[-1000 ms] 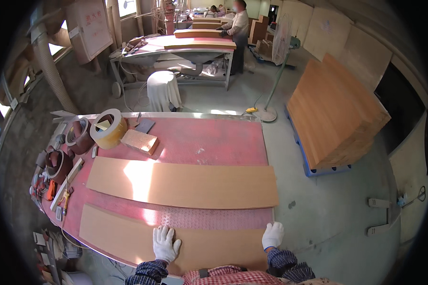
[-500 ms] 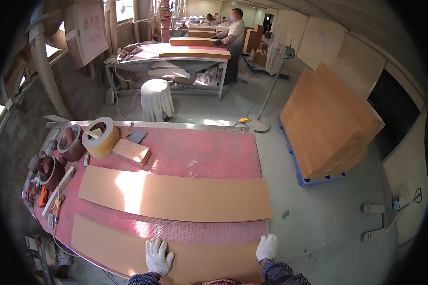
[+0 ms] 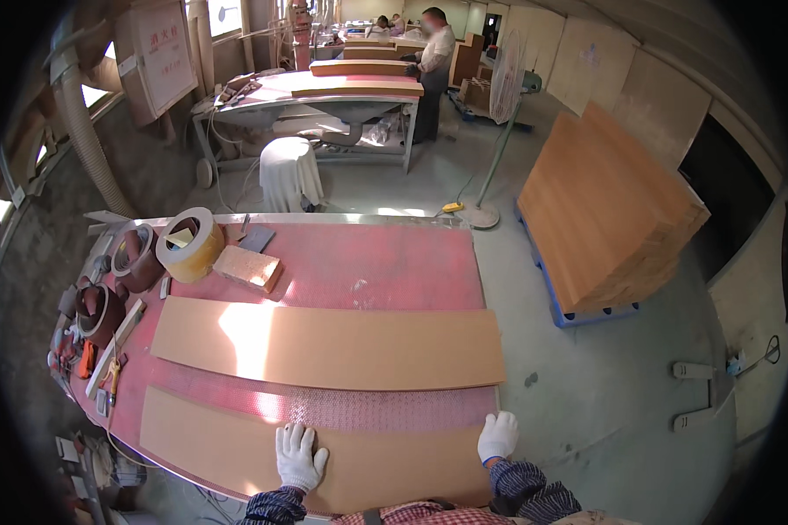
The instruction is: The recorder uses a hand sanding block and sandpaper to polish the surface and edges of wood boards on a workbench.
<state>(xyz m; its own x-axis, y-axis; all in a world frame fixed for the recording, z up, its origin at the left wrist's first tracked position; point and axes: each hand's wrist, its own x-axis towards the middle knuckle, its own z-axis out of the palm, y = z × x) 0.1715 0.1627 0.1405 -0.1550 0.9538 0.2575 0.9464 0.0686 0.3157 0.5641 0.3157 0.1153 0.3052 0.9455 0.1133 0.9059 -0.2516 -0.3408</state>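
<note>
A long tan board [image 3: 394,464] lies along the near side of the red, textured worktable [image 3: 385,262]. Flat on top of it rests my left hand [image 3: 300,457] in a white knitted glove, fingers stretched out. My right hand [image 3: 499,436], gloved the same way, is closed at the board's right end, its fingers curled by the far corner; what lies under the fingers is hidden. Beyond a strip of bare table, a second tan board [image 3: 368,348] lies roughly parallel, with a bright patch of sunlight toward its left part.
On the table's left are a wide yellow tape roll [image 3: 203,261], brown abrasive belt rolls [image 3: 101,313], a rough block [image 3: 248,268] and a wooden strip [image 3: 116,350]. Stacked boards [image 3: 613,210] stand on a blue pallet at right. Past a fan [image 3: 506,79], a person [image 3: 434,70] works at another table.
The view has shifted slightly, so the table and boards appear a little higher and further right. Both hands stay at the same places on the near board.
</note>
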